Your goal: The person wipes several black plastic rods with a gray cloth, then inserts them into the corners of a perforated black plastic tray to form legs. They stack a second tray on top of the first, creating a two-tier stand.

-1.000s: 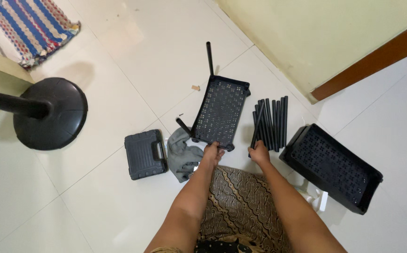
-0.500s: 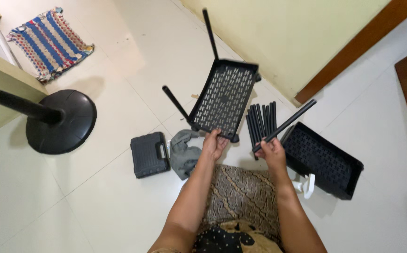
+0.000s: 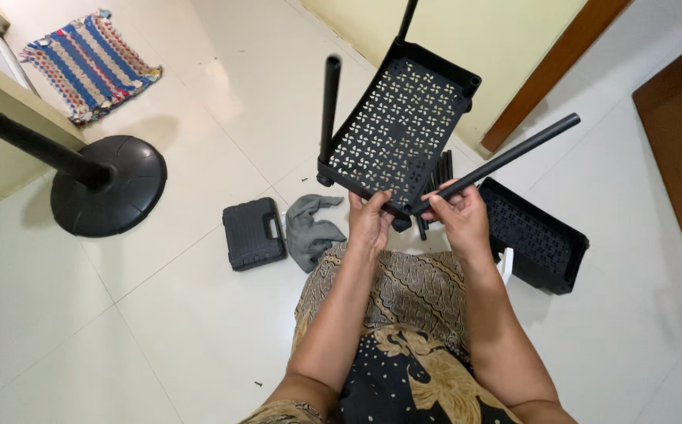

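Perforated black tray [image 3: 400,129] is held tilted above the lap, near edge gripped by left hand [image 3: 369,221]; right hand [image 3: 459,218] fingers are closed round black tube [image 3: 498,163], angled up-right.

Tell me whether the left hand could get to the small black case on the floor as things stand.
Probably yes, but not freely: the left hand is gripping the perforated shelf tray. The black case lies just to its left, with only a grey cloth between.

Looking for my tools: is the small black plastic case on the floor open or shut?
Shut: the small black plastic case lies flat on the tiles, lid closed, handle toward the grey cloth.
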